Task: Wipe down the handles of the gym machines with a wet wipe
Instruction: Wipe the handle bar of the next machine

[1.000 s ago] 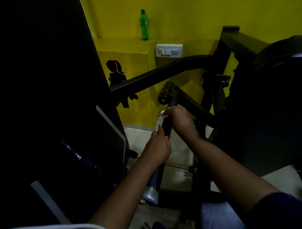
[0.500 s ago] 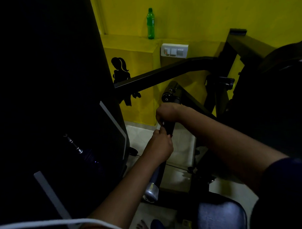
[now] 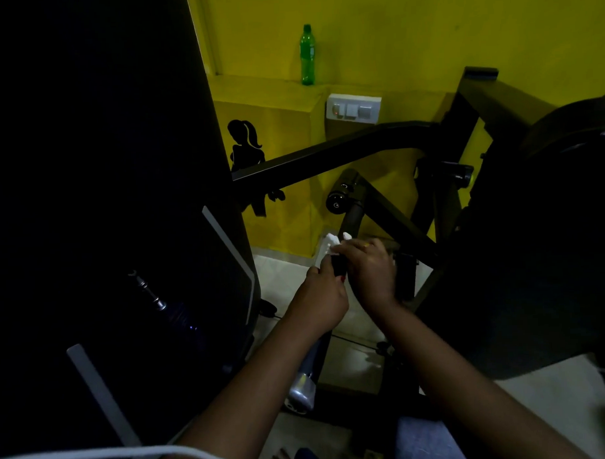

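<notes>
A black machine handle (image 3: 353,217) slopes down from a black end cap (image 3: 338,201) to a silver lower end (image 3: 302,390). My left hand (image 3: 319,297) grips the handle near its middle. My right hand (image 3: 369,268) is just above it and curls round the handle with a white wet wipe (image 3: 330,243) bunched under its fingers. The wipe sticks out to the left of the bar.
A tall dark machine panel (image 3: 123,235) fills the left. Black frame bars (image 3: 343,149) cross behind the handle, and a dark padded part (image 3: 541,238) stands right. A green bottle (image 3: 307,55) sits on a yellow ledge above a switch plate (image 3: 353,109).
My right hand has slid a little down the handle toward my left hand, and the white wipe now shows beside the bar. The camera has shifted slightly.
</notes>
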Demonstrator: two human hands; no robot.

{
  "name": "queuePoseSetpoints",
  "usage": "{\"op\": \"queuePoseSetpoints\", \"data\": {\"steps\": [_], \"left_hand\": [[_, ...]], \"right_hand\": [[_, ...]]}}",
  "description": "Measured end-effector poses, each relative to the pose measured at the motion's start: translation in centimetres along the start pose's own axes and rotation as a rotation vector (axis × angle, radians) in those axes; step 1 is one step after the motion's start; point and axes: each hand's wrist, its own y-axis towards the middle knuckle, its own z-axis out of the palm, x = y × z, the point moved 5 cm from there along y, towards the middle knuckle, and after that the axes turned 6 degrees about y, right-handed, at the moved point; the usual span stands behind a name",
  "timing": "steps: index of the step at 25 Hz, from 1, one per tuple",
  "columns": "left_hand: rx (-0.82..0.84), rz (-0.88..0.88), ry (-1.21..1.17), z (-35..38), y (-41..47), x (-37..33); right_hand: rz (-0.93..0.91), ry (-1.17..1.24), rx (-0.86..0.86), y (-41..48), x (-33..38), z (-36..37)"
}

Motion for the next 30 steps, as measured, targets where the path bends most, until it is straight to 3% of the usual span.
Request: {"op": "queuePoseSetpoints", "data": {"steps": [3, 7, 13, 15, 18, 22, 27, 30], "left_hand": [[0.058, -0.004, 0.066, 0.2, 0.5, -0.1], [0.061, -0.004, 0.081, 0.0, 0.3, -0.4], [0.064, 0.009, 0.161, 0.3, 1.4, -0.7], [0.051, -0.009, 0.143, 0.4, 2.0, -0.5], [0.057, -0.006, 0.127, 0.6, 2.5, -0.3], [0.042, -0.022, 0.196, 0.5, 2.7, -0.4], [-0.039, 0.024, 0.219, 0.1, 2.7, -0.4], [-0.043, 0.02, 0.206, 0.2, 2.7, -0.4]], "right_hand": [[0.109, 0.013, 0.006, 1.7, -1.8, 1.4], [0.56, 0.21, -0.091, 1.4, -4.4, 2.3], [1.027, 0.563, -0.263, -4.2, -2.9, 2.8], [1.224, 0.756, -0.334, -3.1, -4.3, 4.3], [1.438, 1.257, -0.402, -3.2, -3.7, 6.0], [1.489, 1.497, -0.189, -4.0, -0.9, 5.9], [1.546, 1.645, -0.369, -1.0, -4.7, 8.3], [1.456, 1.615, -0.338, -2.7, -4.7, 7.9]]}}
